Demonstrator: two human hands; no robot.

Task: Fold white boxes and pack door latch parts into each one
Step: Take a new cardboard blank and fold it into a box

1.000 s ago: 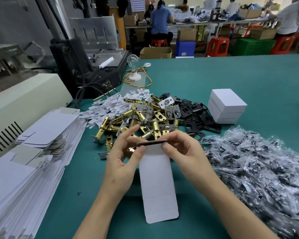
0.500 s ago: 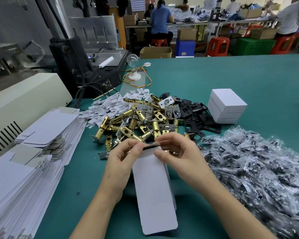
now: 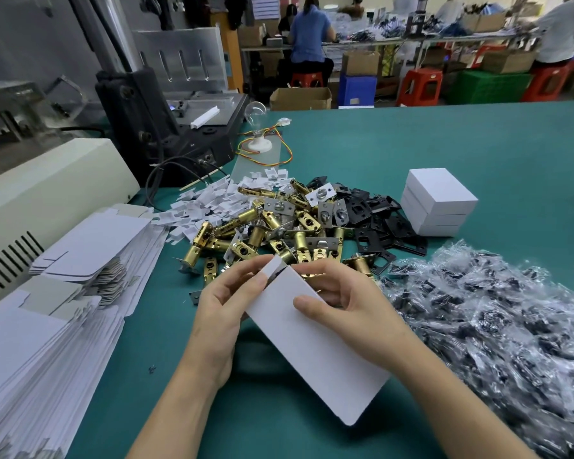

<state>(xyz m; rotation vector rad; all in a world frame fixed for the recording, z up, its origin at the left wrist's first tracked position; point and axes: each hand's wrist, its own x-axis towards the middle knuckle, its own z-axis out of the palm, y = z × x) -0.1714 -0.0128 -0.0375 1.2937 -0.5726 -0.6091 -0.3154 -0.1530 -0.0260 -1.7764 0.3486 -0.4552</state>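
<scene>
Now my left hand point(image 3: 222, 313) pinches the flap point(image 3: 269, 267) and my right hand point(image 3: 355, 313) grips the box point(image 3: 312, 342), held above the table point(image 3: 444, 144) near the latches point(image 3: 279, 233); uneven pressure could crease it crooked.

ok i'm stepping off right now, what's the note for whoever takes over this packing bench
Left grip: pinches the end flap of the box blank, held above the table.
Right grip: holds the same blank, thumb on its top panel.
Parts: brass latches are piled ahead, with black plates beside them. Bagged parts lie to the right, flat blanks are stacked on the left.
Done: a stack of closed white boxes stands behind the plates.
Left: finish folding this blank, then fill it and close it.
</scene>
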